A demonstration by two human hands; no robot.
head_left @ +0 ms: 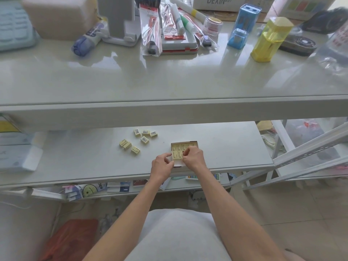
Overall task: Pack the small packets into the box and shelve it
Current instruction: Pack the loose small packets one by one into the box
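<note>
A small open box lies on the lower grey shelf, with several pale yellow packets laid flat inside. My left hand grips the box's near left corner, fingers curled at its edge. My right hand pinches a packet over the box's right half. Several loose packets lie scattered on the shelf to the left, some with barcodes up, in two small clusters.
A wide upper shelf overhangs the work area, crowded at the back with a blue case, a yellow case, bagged pens and a tape dispenser. Slanted white rack rails stand to the right. Stationery fills the shelf below.
</note>
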